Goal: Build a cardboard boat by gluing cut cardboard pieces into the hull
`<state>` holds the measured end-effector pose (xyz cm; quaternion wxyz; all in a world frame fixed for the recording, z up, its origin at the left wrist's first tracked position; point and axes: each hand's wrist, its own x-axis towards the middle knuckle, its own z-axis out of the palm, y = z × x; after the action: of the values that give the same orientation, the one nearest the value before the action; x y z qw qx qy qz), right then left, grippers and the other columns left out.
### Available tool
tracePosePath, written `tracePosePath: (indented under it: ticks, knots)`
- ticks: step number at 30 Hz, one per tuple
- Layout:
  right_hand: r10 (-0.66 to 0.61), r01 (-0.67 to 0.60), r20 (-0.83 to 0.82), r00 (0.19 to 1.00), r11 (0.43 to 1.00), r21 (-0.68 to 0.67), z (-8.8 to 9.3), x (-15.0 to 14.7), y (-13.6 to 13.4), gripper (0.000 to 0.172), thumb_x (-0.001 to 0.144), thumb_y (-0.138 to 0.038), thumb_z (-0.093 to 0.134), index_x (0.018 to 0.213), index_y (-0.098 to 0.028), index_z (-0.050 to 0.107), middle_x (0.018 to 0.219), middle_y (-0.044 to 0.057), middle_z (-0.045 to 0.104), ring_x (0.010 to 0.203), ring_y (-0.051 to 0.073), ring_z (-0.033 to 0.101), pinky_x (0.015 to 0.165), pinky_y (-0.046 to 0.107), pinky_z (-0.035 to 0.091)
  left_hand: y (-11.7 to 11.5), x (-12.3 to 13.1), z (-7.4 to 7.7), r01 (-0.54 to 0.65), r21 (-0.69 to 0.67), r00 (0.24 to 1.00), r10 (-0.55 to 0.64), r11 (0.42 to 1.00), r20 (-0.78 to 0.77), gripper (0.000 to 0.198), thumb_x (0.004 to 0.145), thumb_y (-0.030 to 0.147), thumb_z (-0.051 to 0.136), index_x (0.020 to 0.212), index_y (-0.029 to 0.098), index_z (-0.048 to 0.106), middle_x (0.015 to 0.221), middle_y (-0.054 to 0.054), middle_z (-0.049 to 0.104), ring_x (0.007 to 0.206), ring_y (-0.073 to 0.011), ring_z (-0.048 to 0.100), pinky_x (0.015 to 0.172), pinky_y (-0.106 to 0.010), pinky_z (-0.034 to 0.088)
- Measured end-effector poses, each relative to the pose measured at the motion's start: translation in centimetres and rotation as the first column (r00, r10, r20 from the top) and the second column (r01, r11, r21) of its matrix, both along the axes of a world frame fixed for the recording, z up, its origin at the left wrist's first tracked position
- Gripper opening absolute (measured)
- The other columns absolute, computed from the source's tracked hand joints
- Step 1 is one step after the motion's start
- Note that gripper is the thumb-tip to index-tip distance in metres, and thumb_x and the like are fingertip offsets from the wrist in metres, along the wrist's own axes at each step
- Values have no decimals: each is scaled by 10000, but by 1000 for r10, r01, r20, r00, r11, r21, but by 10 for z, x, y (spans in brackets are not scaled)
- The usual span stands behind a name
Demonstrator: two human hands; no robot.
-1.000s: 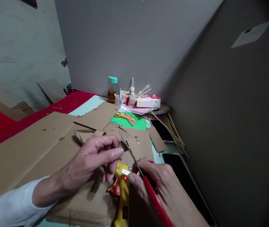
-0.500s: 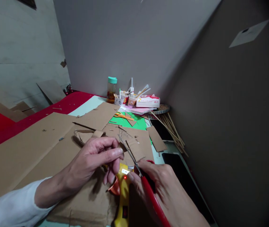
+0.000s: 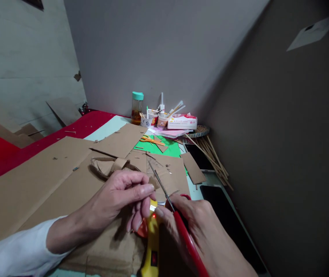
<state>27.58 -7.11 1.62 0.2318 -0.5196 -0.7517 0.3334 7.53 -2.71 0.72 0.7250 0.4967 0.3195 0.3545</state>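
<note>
My left hand (image 3: 134,196) pinches a small brown cardboard piece (image 3: 154,183) between thumb and forefinger. My right hand (image 3: 195,223) is closed round red-handled scissors (image 3: 186,238). Their blades point up and away, just right of the cardboard piece, and look nearly closed together. Beneath both hands lies a yellow glue gun (image 3: 153,246) with a red light lit; its front end is partly covered by my left fingers. Behind my left hand rests a looped cardboard shape (image 3: 99,169) with a strap across it, partly hidden.
Large cardboard sheets (image 3: 51,169) cover the table's left and middle. Orange scissors (image 3: 153,141) lie on green paper. Further back stand a lidded bottle (image 3: 137,109), paper cups and a tissue pack (image 3: 182,122). Wooden sticks (image 3: 213,157) and a dark phone-like slab (image 3: 225,215) line the right wall.
The scissor blades have gone from apart to nearly closed. The cardboard piece in my left fingers shows more plainly. Both hands stay nearly in place, and the view has shifted slightly.
</note>
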Motion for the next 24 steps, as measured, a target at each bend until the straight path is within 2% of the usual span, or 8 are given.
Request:
tracePosePath:
  ticks: [5, 8, 10, 16, 24]
  knots:
    - [-35, 36, -75, 997, 999, 8, 3, 6, 7, 383, 987, -454, 635, 723, -217, 492, 629, -39, 496, 557, 110, 391, 509, 236, 319, -2, 2, -3, 103, -10, 995, -103, 995, 18, 379, 960, 417, 670, 725, 120, 661, 529, -68, 704, 390, -93, 624, 418, -131, 506]
    - [-114, 116, -133, 985, 993, 9, 10, 11, 11, 404, 955, -509, 660, 714, -204, 551, 559, -52, 441, 502, 98, 349, 456, 228, 290, -4, 1, -1, 110, -26, 992, -108, 994, 70, 334, 978, 390, 648, 775, 125, 657, 563, -73, 727, 411, -110, 653, 428, -152, 538]
    - [-125, 124, -193, 973, 992, -20, 13, 13, 12, 401, 948, -528, 660, 735, -196, 593, 536, -57, 423, 457, 89, 351, 424, 222, 282, -6, 1, 1, 125, -46, 987, -120, 991, 105, 316, 978, 386, 650, 795, 128, 648, 598, -79, 743, 437, -128, 683, 438, -164, 557]
    - [-75, 49, -310, 948, 995, -91, 16, 6, 10, 337, 909, -470, 724, 760, -192, 606, 541, -55, 465, 489, 97, 421, 445, 203, 325, -9, 3, 3, 105, -75, 973, -86, 992, 215, 194, 961, 325, 668, 889, 160, 596, 697, -73, 781, 502, -185, 748, 448, -206, 589]
    - [-49, 51, -285, 957, 999, -1, 15, 1, 8, 285, 914, -402, 721, 761, -182, 623, 611, -52, 521, 544, 94, 413, 504, 216, 333, -10, 6, -9, 246, -156, 954, -211, 957, 214, 230, 980, 361, 626, 872, 162, 591, 668, -72, 773, 442, -170, 716, 395, -191, 553]
